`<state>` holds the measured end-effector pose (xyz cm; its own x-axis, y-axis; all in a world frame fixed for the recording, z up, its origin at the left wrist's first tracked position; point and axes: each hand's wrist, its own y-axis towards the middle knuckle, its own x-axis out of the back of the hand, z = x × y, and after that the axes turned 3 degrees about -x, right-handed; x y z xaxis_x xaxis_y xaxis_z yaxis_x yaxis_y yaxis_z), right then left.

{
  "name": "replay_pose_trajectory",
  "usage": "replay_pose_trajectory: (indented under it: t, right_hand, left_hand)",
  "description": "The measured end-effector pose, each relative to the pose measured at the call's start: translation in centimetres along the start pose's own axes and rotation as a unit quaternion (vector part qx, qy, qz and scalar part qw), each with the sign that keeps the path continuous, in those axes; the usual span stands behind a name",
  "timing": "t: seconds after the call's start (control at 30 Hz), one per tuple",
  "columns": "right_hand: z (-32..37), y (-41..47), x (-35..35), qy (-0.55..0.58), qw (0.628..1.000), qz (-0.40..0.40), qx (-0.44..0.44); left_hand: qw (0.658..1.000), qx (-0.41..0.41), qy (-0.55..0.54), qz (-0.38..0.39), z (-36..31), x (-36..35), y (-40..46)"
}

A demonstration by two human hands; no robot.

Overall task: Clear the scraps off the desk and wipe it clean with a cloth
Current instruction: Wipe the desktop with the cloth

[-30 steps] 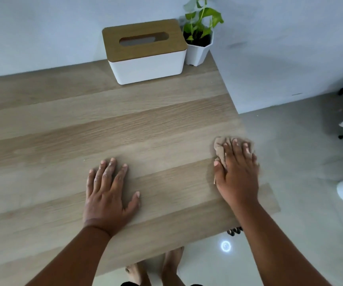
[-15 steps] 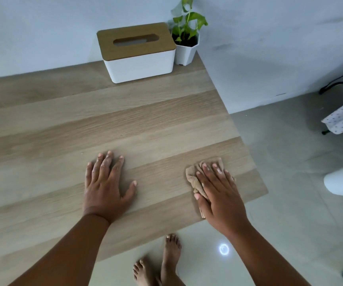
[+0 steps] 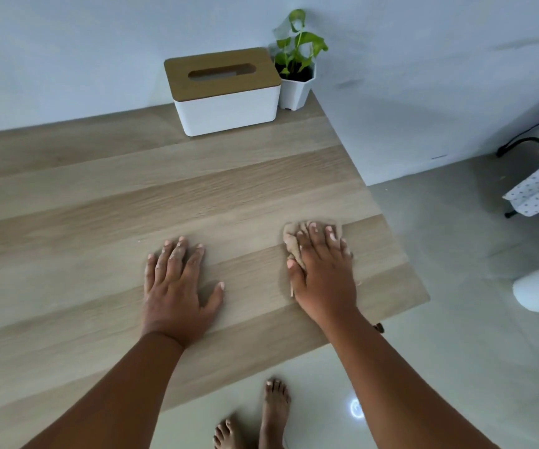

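The cloth (image 3: 295,246), a small beige crumpled rag, lies on the bench (image 3: 99,241) near its right edge, pressed flat under the right hand (image 3: 324,273). Only its left side and a strip beyond the fingertips show; the rest is hidden beneath the palm. The right hand's grip is spread, fingers extended and pushing down on the cloth rather than curled around it, the thumb lying along the cloth's left edge.

The left hand (image 3: 177,286) rests palm-down on the bare wood, to the left of the right hand and apart from it, its grip open with fingers close together, thumb angled out, holding nothing. A tiny pale speck (image 3: 138,242) sits on the wood just left of its fingertips.

At the far side of the bench, against the wall, stands a white tissue box (image 3: 226,97) with a wooden slotted lid, and just beside it at the corner a small green plant (image 3: 297,72) in a white pot. Below the bench's near edge two bare feet (image 3: 273,413) stand on the grey floor.
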<state>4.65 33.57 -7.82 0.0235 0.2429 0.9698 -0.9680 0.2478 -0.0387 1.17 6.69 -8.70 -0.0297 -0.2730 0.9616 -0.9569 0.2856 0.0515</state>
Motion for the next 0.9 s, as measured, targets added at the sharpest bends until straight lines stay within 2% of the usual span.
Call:
replay_pose_trajectory:
  t: [0.1,0.23,0.4,0.7,0.9]
  right_hand:
    - [1.6,-3.4,-1.0,0.002,0.996,0.008,0.085]
    - [-1.3,-7.6,-0.5,0.019,0.988,0.002,0.154]
    - [-5.7,-8.4,1.1,0.016,0.994,-0.027,0.103]
    - [-4.4,-4.6,1.4,0.004,1.0,-0.017,0.013]
    - [-4.5,1.4,2.1,-0.018,1.0,0.016,0.009]
  left_hand:
    - [1.0,0.0,-0.001,-0.001,0.1,0.0,-0.1]
    - [1.0,-0.001,0.0,-0.013,0.2,-0.3,-0.1]
    - [1.0,-0.006,0.011,-0.019,0.3,-0.6,-0.2]
    - [1.0,-0.009,0.015,-0.02,0.5,-0.8,-0.1]
    - [1.0,-0.006,0.008,-0.013,0.3,-0.7,0.0]
